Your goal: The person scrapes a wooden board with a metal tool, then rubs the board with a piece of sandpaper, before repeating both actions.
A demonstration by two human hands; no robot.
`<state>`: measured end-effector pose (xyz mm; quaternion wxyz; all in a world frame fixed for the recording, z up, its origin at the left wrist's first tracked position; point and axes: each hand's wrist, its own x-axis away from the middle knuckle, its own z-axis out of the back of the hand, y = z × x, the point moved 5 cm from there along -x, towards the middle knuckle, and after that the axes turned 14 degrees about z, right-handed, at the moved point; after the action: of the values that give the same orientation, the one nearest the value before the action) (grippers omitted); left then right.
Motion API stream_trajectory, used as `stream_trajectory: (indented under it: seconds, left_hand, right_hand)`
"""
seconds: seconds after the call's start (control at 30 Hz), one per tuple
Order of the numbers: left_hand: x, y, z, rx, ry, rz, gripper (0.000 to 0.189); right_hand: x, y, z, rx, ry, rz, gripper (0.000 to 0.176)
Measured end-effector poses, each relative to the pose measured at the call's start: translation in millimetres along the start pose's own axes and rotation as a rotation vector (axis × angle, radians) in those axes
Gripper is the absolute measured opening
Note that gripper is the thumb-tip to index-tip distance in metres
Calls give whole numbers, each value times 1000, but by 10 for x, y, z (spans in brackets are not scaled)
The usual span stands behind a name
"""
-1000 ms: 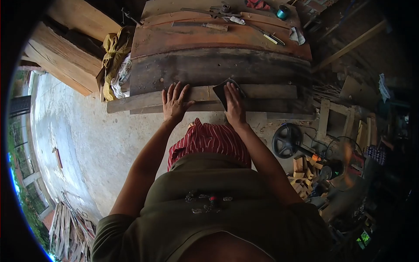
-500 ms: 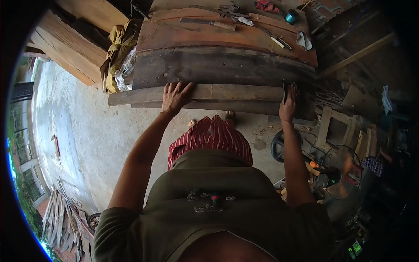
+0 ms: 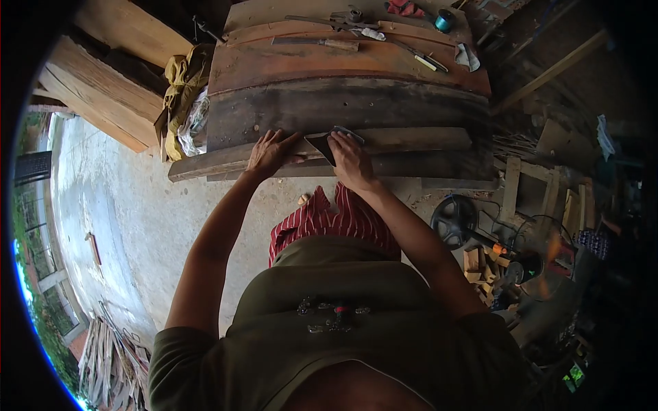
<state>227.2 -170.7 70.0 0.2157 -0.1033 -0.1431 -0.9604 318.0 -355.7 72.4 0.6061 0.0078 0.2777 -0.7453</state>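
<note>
A long wooden strip [image 3: 404,140] lies along the near edge of the dark workbench [image 3: 301,103]. My left hand [image 3: 269,155] rests over the strip left of its middle, fingers spread and thumb apart. Close to its right, my right hand [image 3: 351,159] presses a dark, thin sheet [image 3: 320,145], which looks like sandpaper, against the strip. The sheet's folded corner sticks out left of the fingers. Part of the sheet is hidden under my right hand.
Farther back on the bench lie a wooden-handled tool [image 3: 336,44], a blue spool [image 3: 445,20], a red cloth [image 3: 404,7] and a white scrap [image 3: 467,57]. A tied yellow sack [image 3: 179,89] stands left; a fan-like machine [image 3: 528,264] is at the right.
My right hand has moved left with the dark sheet, from the strip's right end to near my left hand. The strip's left end now sits slightly lower in view.
</note>
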Motion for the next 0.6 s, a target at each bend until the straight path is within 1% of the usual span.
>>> stream_trajectory:
  seconds: [0.03, 0.1, 0.17, 0.2, 0.23, 0.27, 0.3, 0.37, 0.43, 0.5, 0.53, 0.57, 0.6]
  left_hand:
    - [-10, -25, -24, 14, 1, -4, 76]
    - [-49, -74, -48, 31, 4, -5, 76]
    - [-50, -87, -50, 111, 69, -40, 73]
    - [-46, -91, -63, 119, 66, -28, 73]
    - [-50, -83, -45, 107, 78, -32, 71]
    - [-57, -83, -18, 90, 90, -42, 69]
    - [-75, -79, 1, 96, 90, -64, 67]
    - [-122, -93, 17, 102, 76, -71, 67]
    - [-127, -95, 33, 107, 57, -80, 66]
    - [-121, -72, 52, 71, 28, -44, 65]
    - [-114, -55, 73, 67, 24, -55, 65]
    - [-119, -55, 90, 70, 4, -39, 65]
    - [-136, -59, 91, 74, -13, -19, 64]
  right_hand:
    - [31, 23, 38, -10, -61, 14, 43]
    - [279, 292, 344, 28, -107, -63, 48]
    - [716, 812, 840, 182, -57, -282, 58]
    - [968, 1095, 1075, 286, -18, -351, 55]
    - [1242, 1421, 1257, 330, 65, -427, 55]
    - [1425, 1627, 1325, 373, 155, -509, 55]
    - [1405, 1643, 1259, 372, 157, -513, 55]
    - [1315, 1570, 1209, 529, 276, -546, 53]
    - [923, 1129, 920, 367, 248, -460, 51]
    - [555, 549, 568, 250, 94, -229, 53]
    - [428, 295, 419, 160, 98, -164, 57]
    - [355, 143, 340, 70, 101, -95, 62]
    - [381, 174, 367, 75, 105, -98, 62]
